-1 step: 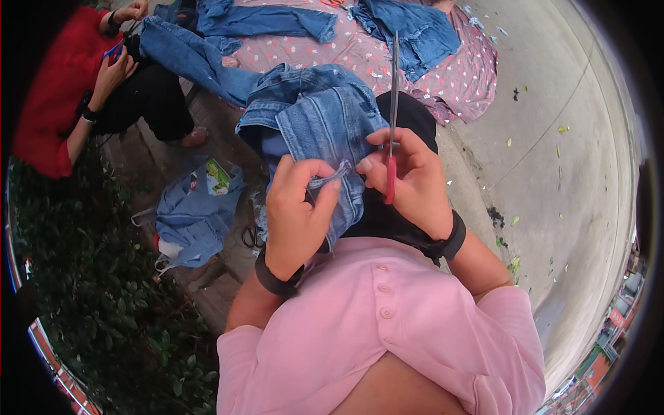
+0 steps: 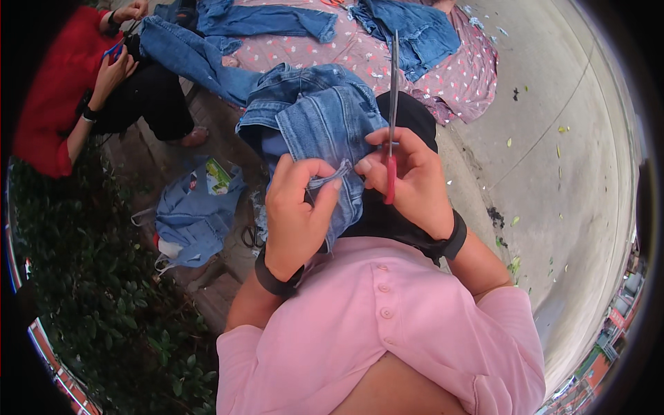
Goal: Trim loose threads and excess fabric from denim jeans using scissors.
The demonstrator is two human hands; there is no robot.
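Note:
A pair of blue jeans [image 2: 321,114] lies bunched over my lap. My left hand [image 2: 297,207] is closed, pinching a frayed, folded edge of the denim between thumb and forefinger. My right hand [image 2: 415,180] keeps a pair of scissors [image 2: 394,97] in its palm, their red handle at the thumb and their long blades pointing away from me. The thumb and forefinger of that hand come close to the pinched denim edge; whether they touch it I cannot tell. Black bands circle both my wrists.
A patterned pink cloth [image 2: 373,52] with more jeans [image 2: 263,21] spreads ahead. At left, a person in a red top [image 2: 62,90] holds blue-handled scissors [image 2: 113,52]. A denim bag [image 2: 197,214] and dark-handled scissors [image 2: 250,237] lie beside me, near a leafy hedge [image 2: 104,290].

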